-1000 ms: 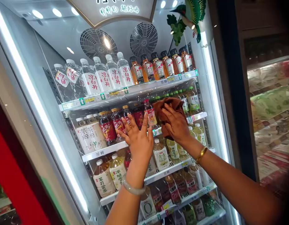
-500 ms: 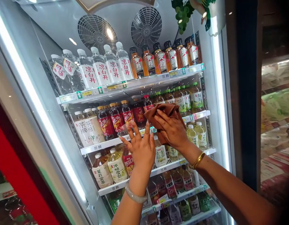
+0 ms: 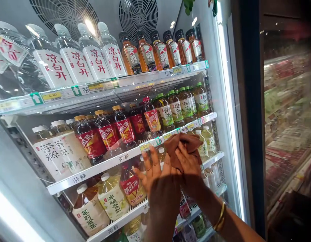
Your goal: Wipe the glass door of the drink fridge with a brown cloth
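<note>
A crumpled brown cloth point(image 3: 173, 148) lies under the fingers of my right hand point(image 3: 189, 164), pressed toward the clear glass front point(image 3: 140, 92) of a lit drinks cooler. A gold bangle circles that wrist. Close beside it on the left is my left hand point(image 3: 158, 176), its fingers spread and holding nothing. Whether its fingertips touch the glass, I cannot tell. Behind both hands stand bottles on the middle shelves, including a red-labelled tea bottle point(image 3: 132, 183) and green-capped tea bottles point(image 3: 187, 102). My hands hide some of the lower bottles.
Clear water bottles point(image 3: 95, 60) and dark-capped amber bottles point(image 3: 159, 52) line the top shelf point(image 3: 142, 78). Round fan grilles point(image 3: 138, 16) sit above them. Bright light strips point(image 3: 231, 101) run down both sides. A dark post point(image 3: 250, 101) separates another stocked display at right.
The view has moved closer to the cooler. My right hand and the cloth are lower against the shelves, and my hands are closer together. The left hand stays spread.
</note>
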Demonstrator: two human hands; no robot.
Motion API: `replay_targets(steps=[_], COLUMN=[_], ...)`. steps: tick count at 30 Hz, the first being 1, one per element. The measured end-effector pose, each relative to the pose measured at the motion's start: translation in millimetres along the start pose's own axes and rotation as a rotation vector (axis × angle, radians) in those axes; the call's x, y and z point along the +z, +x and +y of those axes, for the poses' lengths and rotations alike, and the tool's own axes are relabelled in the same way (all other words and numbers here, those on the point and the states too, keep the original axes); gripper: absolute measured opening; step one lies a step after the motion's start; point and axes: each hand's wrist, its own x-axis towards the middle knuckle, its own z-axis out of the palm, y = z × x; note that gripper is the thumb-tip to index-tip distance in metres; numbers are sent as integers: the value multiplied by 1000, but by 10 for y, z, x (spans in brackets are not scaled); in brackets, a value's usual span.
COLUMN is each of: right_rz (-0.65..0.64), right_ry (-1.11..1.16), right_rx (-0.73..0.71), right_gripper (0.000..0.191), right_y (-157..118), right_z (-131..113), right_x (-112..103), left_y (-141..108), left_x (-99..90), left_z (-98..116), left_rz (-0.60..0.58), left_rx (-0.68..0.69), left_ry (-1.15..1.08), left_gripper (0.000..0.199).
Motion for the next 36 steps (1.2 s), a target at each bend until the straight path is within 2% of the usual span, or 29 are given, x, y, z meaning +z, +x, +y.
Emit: replay_targets(steps=[3,5,8,11,14,18,21,24,27,29,31,32,34,36], right_rz=[4,-26,-58,-59,-83,-119,-213,-294,-208,-91,-31,-34,-72,-99], right_ry=[59,61,-7,-72,-86,53,109,43,6,-14,-36,-46,-63,-70], right_rx=[-154,-199,-134,-62,2,131,-5,-176,-247,-266,-259,-245,-209,-164], right_gripper=[60,54,47,49,56,71,81,83,72,66,65,66,69,73], right_y=[219,466,840,1021,880,352,-1,-158,-69,112,326,417,512,441], right_z=[20,124,376,620,748,793,833,893,990,1117,1326,1462,1768,2044], right_x=[-13,-76,-249,-415,-453,-419,-477,-531,-483,-430,-411,-423,-487,-584], left_y=[-17,82,331,570,675,505,256,119,200,356,547,639,783,840], left_x=[-77,-98,-64,32,174,365,419,400,378,388,429,463,558,677], left_z=[-65,-3,217,484,689,780,732,691,778,921,1111,1214,1419,1597], left_rz=[-14,9,90,165,185,171,105,47,-3,-10,26,56,118,172], left_rx=[-7,-43,-132,-148,-120,-90,-81,-124,-214,-309,-360,-342,-217,-74], left_ry=[1,1,-8,-27,-19,28,68,100,131,137,128,122,103,80], left_gripper=[48,43,40,47,47,49,53,57,59,58,53,50,47,53])
